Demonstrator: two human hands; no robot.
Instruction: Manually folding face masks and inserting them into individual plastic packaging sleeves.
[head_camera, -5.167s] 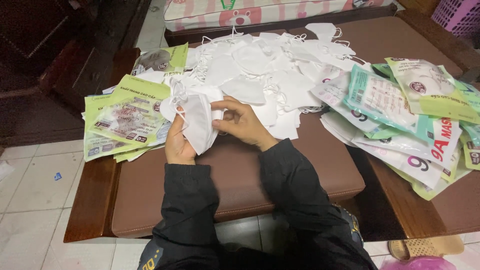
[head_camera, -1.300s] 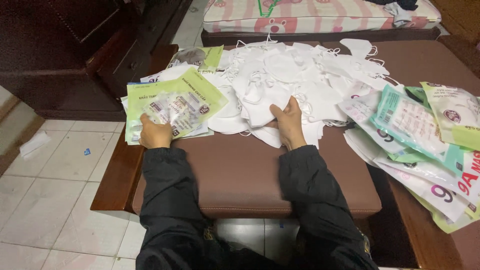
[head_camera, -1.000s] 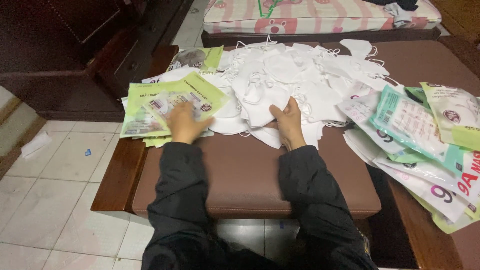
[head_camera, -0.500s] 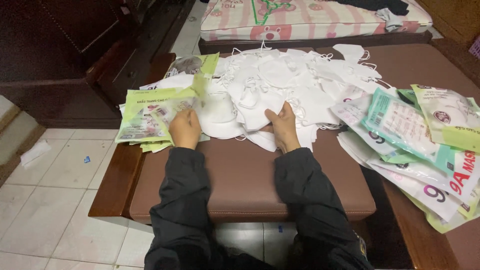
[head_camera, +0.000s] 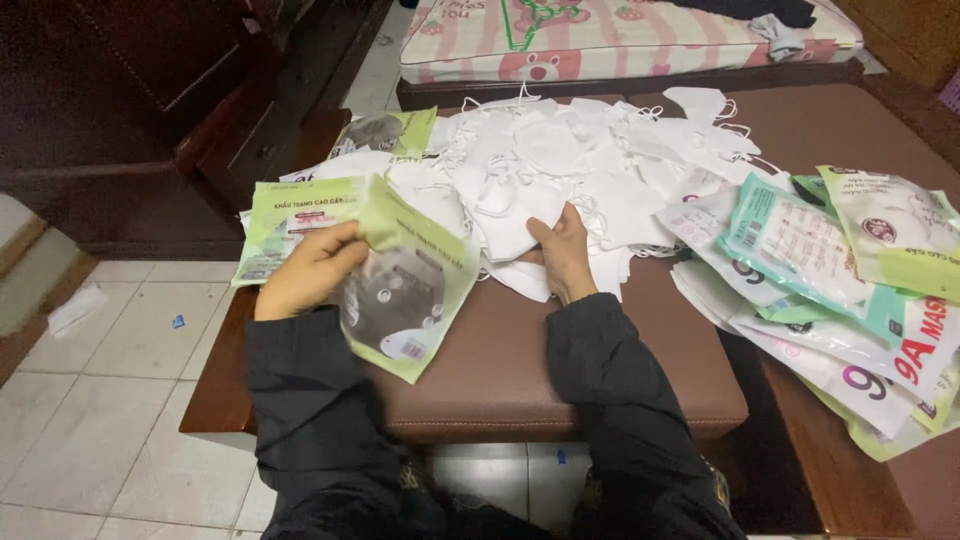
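Head view: left hand (head_camera: 310, 272) grip grasps a green pouch (head_camera: 400, 285) lifted above the surface (head_camera: 520, 360); right hand (head_camera: 562, 250), at three o'clock, presses fingers on a white mask (head_camera: 515, 205), not clenched.

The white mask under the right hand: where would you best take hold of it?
By its near folded edge, coming from the person's side. The white mask lies flat atop the pile of masks, and the right hand already rests there, while its ear loops tangle with neighbours farther in.
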